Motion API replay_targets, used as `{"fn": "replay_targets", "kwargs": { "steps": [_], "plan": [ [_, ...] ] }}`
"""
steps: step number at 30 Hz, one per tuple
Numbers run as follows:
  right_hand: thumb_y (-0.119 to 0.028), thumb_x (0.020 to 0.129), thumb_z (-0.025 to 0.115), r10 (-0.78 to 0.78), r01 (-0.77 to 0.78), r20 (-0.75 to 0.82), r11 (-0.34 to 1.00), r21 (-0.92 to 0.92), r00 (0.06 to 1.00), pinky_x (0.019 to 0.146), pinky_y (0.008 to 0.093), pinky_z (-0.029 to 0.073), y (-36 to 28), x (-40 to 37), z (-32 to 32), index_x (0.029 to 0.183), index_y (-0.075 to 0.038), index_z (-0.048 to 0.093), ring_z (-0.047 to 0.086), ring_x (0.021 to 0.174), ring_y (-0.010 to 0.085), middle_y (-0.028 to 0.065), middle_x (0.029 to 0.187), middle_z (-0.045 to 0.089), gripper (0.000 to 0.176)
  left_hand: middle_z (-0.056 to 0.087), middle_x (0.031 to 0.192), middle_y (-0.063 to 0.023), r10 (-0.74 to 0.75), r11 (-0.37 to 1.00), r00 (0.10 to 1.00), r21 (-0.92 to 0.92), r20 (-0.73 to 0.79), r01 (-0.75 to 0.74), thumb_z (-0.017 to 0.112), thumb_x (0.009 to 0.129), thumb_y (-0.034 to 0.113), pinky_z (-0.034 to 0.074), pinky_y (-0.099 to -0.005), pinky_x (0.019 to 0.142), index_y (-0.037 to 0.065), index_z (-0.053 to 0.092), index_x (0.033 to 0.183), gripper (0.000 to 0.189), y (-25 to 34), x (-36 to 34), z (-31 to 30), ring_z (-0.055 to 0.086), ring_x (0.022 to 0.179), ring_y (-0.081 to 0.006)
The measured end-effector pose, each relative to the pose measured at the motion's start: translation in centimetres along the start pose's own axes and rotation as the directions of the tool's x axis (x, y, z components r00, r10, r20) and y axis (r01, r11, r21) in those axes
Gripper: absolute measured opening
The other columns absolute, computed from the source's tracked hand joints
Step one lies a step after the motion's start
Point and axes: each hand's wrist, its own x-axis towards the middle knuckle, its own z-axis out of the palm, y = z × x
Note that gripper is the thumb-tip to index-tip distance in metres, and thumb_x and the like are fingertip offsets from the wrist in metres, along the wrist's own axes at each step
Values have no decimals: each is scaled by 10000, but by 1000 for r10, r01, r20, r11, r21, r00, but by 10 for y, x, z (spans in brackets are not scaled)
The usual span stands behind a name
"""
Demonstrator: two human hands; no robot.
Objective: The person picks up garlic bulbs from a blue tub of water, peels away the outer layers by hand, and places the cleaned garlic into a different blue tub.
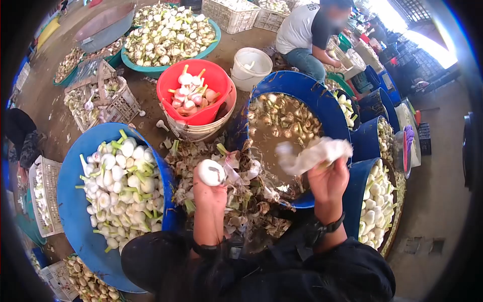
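A white garlic bulb with a dark patch is held in my left hand, above a heap of loose skins. To the right, my right hand grips a pale, motion-blurred strip of peel over the edge of a blue tub. That tub holds brown water and unpeeled bulbs. Left of my left hand, cleaned white bulbs with green stems fill another blue tub.
A red basin with pinkish bulbs sits ahead in a bucket. Beside it stands a white bucket. Another person crouches beyond the water tub. Blue tubs line the right; crates and a green basin lie farther left.
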Motion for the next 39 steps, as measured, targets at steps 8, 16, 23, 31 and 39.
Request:
{"fn": "replay_targets", "kwargs": {
  "steps": [8, 16, 23, 31, 39],
  "plan": [
    [-64, 772, 571, 695, 134, 254, 223, -966, 673, 749, 313, 469, 60, 24, -57, 976, -32, 597, 600, 848, 194, 145, 945, 613, 208, 591, 998, -212, 538, 788, 835, -421, 118, -449, 364, 861, 522, 509, -287, 583, -89, 433, 1108, 662, 84, -27, -13, 605, 735, -197],
    [-376, 788, 532, 62, -414, -505, -492, -766, 861, 711, 341, 483, 46, 48, -322, 1009, -41, 593, 614, 793, 256, 138, 941, 631, 405, 581, 865, -17, 335, 903, 939, 307, -70, -299, 571, 823, 274, 424, -224, 566, 87, 527, 962, 237, 17, 8, 3, 517, 678, -104],
    [-385, 779, 530, 606, 92, -741, -788, -608, 291, 774, 328, 446, 96, -55, -455, 948, -52, 578, 549, 833, 216, 121, 864, 591, 376, 580, 893, -35, 351, 806, 935, 522, -43, -279, 554, 827, 285, 405, -235, 609, 91, 527, 998, 260, -4, 27, 4, 519, 717, -108],
    [-333, 946, 315, 601, -326, -152, 192, -926, 785, 750, 329, 444, 54, 26, -122, 1053, -18, 522, 569, 807, 209, 134, 865, 613, 392, 548, 1002, -103, 70, 389, 945, 863, 320, -321, 387, 919, 371, 456, -218, 550, 56, 413, 1219, 436, -34, 9, 22, 541, 710, -114],
    [-182, 798, 539, 668, 202, 86, -97, -975, 739, 590, 432, 449, 98, -5, 7, 825, -41, 528, 564, 680, 368, 188, 688, 562, 144, 577, 704, 22, 220, 591, 944, 737, 244, -328, 535, 848, 340, 311, -155, 396, 51, 582, 971, 317, -8, -11, 16, 457, 494, -20]
  ]
}}
